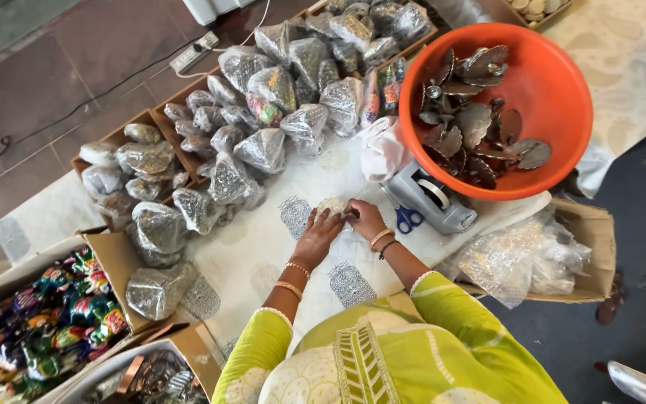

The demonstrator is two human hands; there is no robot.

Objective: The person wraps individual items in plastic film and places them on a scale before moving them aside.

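Small round packet point(332, 205), pale and flat, lies on a white printed cloth point(263, 247) spread over the floor, near the cloth's far edge and just in front of a grey tape dispenser point(431, 198). Both hands of a person in a lime-green tunic meet on it.

Largest in view, an orange plastic basin point(555, 90) sits at the cloth's far right corner, filled with dark metal leaf-shaped pieces point(472, 127). Along the far left edge, shallow cardboard trays point(132, 127) hold heaps of silvery, clear-wrapped bundles point(263, 97), which spill onto the cloth. At the near left corner an open carton point(106, 254) carries bright, multicoloured figurines point(54, 322). Off the right edge, another carton point(600, 247) holds crumpled clear bags point(517, 258).

Blue-handled scissors point(409, 218) lie touching the dispenser's near side.

Left hand point(317, 236) lies flat, fingers spread, pressing the packet's near edge. Right hand point(366, 218) is curled, fingertips pinching the packet's right side. Gold bangles circle both wrists.
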